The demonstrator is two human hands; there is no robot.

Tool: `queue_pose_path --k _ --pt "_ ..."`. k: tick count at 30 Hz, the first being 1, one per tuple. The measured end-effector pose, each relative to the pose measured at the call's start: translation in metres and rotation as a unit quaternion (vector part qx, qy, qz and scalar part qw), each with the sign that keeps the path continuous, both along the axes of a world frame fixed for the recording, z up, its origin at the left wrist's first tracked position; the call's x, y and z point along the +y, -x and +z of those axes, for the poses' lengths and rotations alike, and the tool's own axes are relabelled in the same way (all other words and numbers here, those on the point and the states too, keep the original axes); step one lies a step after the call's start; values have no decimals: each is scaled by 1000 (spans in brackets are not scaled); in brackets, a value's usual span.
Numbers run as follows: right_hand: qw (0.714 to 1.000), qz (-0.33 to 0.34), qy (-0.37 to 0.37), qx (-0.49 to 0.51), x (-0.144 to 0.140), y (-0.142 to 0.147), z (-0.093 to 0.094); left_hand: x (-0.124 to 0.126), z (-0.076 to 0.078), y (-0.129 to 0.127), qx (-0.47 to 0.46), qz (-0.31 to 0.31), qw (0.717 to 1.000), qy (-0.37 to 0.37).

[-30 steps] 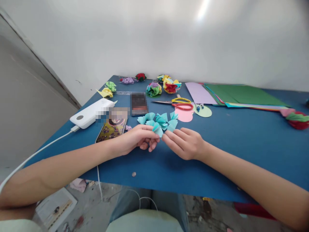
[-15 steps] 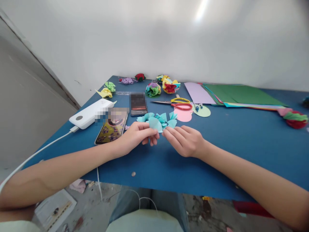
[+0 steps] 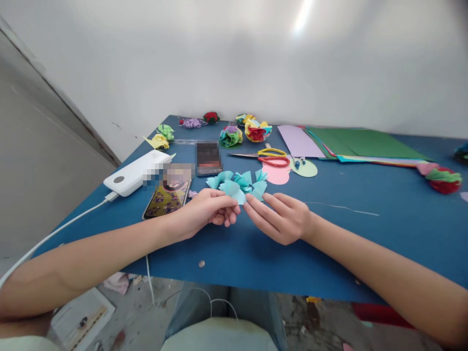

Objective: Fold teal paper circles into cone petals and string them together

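My left hand (image 3: 219, 207) is closed, its thumb and fingers pinching a small turquoise paper petal (image 3: 234, 191), which looks folded and fans out above the fingertips. From the other side my right hand (image 3: 280, 217) has its fingertips together at the petal's lower right edge; what lies under those fingers is hidden. Just behind both hands, more folded turquoise paper pieces (image 3: 244, 180) lie in a cluster on the blue table (image 3: 256, 265). A thin pale thread (image 3: 342, 208) stretches across the tabletop to the right of my right hand.
Scissors (image 3: 272, 158) lie past the cluster, beside a pink paper circle (image 3: 277, 174) and a pale green one (image 3: 307, 168). Left are two phones (image 3: 209, 158) and a corded white power bank (image 3: 137, 173). Paper flowers (image 3: 258, 130) stand behind; coloured sheets (image 3: 365, 142) lie right.
The turquoise petal has tilted and spread, showing more folds. My right fingers have opened slightly and shifted along its edge. The pale thread now shows beside my right hand.
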State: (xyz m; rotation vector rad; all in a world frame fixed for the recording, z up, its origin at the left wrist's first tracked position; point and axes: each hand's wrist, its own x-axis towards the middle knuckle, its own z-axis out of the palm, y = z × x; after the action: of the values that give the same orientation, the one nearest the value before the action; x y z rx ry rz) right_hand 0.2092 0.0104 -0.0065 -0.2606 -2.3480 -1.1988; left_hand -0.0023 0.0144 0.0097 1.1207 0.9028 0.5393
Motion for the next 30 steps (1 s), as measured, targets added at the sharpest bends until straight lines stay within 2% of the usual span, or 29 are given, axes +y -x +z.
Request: queue_pose_path --k 6,10,19,30 --pt "999 -6 -38 -27 -3 0 2 0 -4 1 -51 -5 995 82" --pt "998 7 -39 -44 -4 0 5 -3 -4 1 -63 3 992 107" --pt "997 -25 -63 -38 0 -1 0 -5 0 0 -60 18 993 104" --pt "999 -30 -19 3 -3 4 -2 -8 4 -2 -53 28 995 77"
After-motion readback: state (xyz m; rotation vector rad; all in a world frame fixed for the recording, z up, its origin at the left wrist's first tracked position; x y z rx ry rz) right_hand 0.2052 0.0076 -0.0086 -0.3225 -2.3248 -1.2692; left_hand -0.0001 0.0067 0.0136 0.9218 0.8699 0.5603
